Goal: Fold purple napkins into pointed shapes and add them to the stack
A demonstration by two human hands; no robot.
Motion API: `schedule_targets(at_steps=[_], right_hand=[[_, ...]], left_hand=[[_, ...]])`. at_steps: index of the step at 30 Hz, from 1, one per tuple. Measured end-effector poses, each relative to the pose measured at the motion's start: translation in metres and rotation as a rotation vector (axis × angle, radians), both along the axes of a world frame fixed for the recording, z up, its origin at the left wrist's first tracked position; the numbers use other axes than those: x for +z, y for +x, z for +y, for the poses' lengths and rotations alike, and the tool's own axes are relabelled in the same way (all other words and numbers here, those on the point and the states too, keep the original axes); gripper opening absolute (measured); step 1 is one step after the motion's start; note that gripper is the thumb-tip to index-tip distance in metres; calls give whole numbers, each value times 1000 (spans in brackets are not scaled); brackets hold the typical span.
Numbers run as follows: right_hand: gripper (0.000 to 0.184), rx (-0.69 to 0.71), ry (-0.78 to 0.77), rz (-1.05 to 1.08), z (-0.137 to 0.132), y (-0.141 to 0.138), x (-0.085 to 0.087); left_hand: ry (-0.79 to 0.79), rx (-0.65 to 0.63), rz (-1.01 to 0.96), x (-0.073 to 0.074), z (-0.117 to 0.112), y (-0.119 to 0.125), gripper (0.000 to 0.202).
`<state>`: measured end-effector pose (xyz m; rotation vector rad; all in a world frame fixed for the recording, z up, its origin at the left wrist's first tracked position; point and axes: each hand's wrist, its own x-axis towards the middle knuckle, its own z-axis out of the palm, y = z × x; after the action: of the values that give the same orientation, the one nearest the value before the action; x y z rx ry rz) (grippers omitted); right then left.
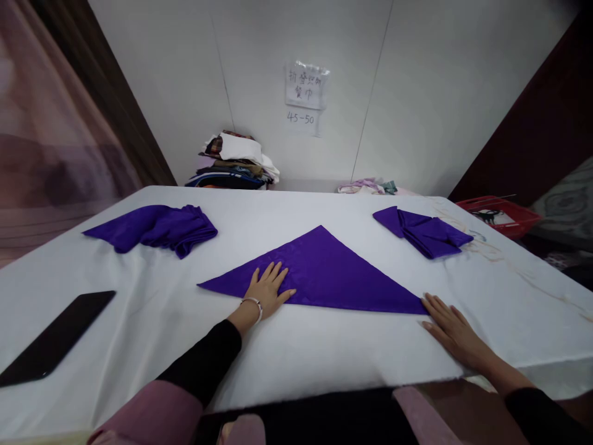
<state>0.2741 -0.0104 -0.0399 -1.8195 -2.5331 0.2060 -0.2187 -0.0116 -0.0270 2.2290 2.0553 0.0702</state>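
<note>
lying under left hand (269,289), touching right hand (453,330) — cloth (331,272)

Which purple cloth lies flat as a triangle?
The middle cloth, under the left hand; the far-left cloth lies bunched, and the far-right cloth is folded irregularly.

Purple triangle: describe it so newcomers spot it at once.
On the white table are a bunched cloth at left and a folded cloth at right. The triangle lies between and nearer, left hand flat on it, right hand at its right corner. Of the three purple cloths, only it lies smooth.
</note>
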Motion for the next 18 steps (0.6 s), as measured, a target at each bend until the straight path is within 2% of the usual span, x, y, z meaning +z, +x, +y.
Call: schedule_targets(at_steps=[4, 9, 12, 18], right_hand=[[61, -61, 37, 32, 4, 5, -6], [61, -22, 118, 105, 8, -4, -10], [59, 3, 134, 162, 8, -8, -5], [53, -84, 140, 202, 7, -9, 14]], left_hand=[[21, -6, -14, -2, 0, -1, 75], [15, -6, -19, -2, 0, -1, 75], [6, -2, -30, -2, 0, -1, 75], [6, -12, -71, -2, -2, -1, 74]])
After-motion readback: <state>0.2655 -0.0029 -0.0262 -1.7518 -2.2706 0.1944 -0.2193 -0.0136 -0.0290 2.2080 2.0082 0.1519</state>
